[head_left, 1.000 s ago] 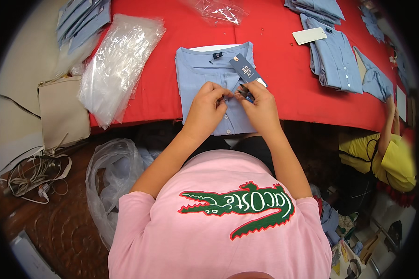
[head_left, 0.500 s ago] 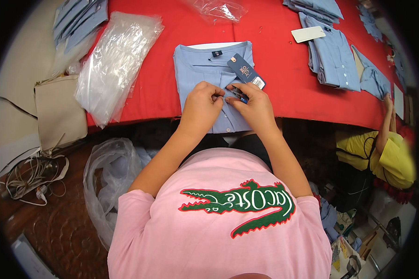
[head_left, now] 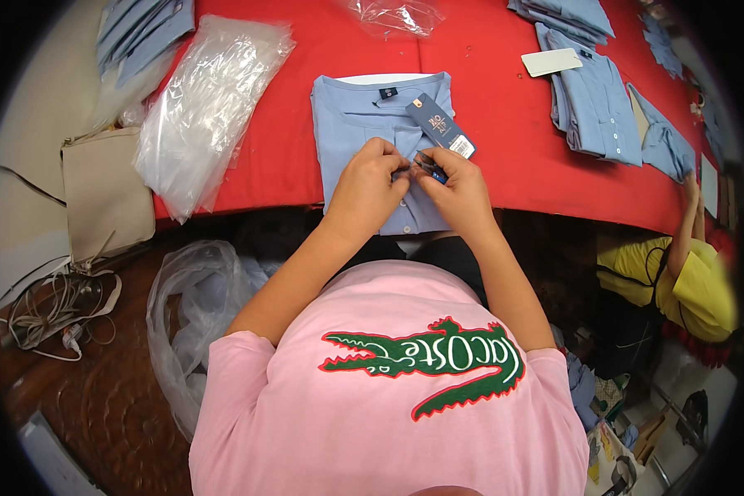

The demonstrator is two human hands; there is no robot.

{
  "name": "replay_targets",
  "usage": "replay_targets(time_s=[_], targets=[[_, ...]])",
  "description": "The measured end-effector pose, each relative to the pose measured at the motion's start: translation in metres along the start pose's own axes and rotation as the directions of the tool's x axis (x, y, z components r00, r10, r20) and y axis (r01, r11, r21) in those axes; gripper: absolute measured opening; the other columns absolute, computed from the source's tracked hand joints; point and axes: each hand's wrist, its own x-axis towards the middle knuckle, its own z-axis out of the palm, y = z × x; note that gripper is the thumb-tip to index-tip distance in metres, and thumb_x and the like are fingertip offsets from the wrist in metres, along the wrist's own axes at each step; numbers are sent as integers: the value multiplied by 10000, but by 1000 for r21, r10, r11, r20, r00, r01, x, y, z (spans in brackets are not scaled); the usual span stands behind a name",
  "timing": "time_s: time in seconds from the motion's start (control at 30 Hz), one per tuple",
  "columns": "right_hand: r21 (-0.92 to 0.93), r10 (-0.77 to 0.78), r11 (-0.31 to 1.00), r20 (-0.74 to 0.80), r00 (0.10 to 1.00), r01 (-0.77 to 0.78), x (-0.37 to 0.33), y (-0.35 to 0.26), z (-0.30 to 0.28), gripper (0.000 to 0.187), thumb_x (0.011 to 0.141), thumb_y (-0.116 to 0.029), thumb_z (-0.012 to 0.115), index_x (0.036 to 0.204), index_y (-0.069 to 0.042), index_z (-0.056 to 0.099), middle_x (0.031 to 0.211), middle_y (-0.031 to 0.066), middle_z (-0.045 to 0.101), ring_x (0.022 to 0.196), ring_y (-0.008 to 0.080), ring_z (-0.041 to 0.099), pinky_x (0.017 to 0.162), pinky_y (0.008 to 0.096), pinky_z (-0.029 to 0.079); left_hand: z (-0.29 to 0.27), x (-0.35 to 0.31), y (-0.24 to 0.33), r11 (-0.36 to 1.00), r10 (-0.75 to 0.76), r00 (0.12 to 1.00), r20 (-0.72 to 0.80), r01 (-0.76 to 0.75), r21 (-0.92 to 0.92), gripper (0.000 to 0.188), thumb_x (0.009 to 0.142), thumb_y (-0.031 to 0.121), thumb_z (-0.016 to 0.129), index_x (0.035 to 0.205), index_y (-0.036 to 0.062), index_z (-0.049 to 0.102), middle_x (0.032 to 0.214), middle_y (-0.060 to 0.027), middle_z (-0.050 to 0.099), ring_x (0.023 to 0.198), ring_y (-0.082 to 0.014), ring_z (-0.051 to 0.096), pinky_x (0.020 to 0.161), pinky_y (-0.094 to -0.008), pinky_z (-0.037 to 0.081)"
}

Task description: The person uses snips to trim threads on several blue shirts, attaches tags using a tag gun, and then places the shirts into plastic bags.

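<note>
A folded light-blue shirt point(head_left: 339, 124) lies in front of me at the near edge of the red-covered table, its collar end away from me. A navy hang tag point(head_left: 436, 122) with a white label rests on its right side. My left hand point(head_left: 370, 190) is closed in a pinch at the shirt's button placket, fingertips close to the right hand's. Gripped in my right hand point(head_left: 461, 192) is a small blue-and-dark tool that looks like thread snips point(head_left: 436, 171). The fingers hide most of the tool and the bit of cloth or thread between the hands.
Clear plastic bags point(head_left: 215, 107) lie left of the shirt, near a beige pouch point(head_left: 107, 190). Folded blue shirts point(head_left: 595, 107) with a white card point(head_left: 551, 62) are stacked at right. Another person's arm point(head_left: 688, 215) reaches to the table's right edge. A clear plastic sack point(head_left: 194, 306) stands below the table.
Both hands have shifted slightly right and nearer me along the placket, and their fingertips have come closer together. The view has moved a little; the shirt stays in place.
</note>
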Motion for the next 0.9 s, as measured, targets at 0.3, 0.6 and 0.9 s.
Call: replay_targets(time_s=[0.3, 0.6, 0.9], targets=[[-183, 58, 982, 0, 998, -57, -5, -37, -17, 296, 925, -268, 821, 1150, -95, 737, 1036, 125, 769, 916, 292, 757, 780, 392, 574, -5, -1, -10, 1000, -16, 1000, -21, 16, 15, 98, 951, 55, 747, 983, -37, 738, 983, -171, 745, 877, -351, 730, 805, -417, 580], [-357, -40, 930, 126, 991, 83, -2, -34, -14, 226, 925, -290, 812, 1071, -130, 746, 997, 48, 704, 822, 295, 715, 724, 429, 562, -4, -5, -7, 997, -16, 995, -94, 9, -72, 110, 978, 73, 747, 1032, -22, 745, 1074, -140, 778, 916, -299, 752, 815, -378, 598], [-366, -42, 926, 146, 988, 93, 4, -31, -11, 208, 902, -272, 828, 1042, -130, 769, 954, 39, 697, 810, 285, 707, 715, 418, 558, -3, -10, -10, 999, 49, 984, -170, -51, -6, 102, 966, 76, 766, 1020, -11, 770, 1154, -96, 744, 907, -256, 732, 799, -361, 590]])
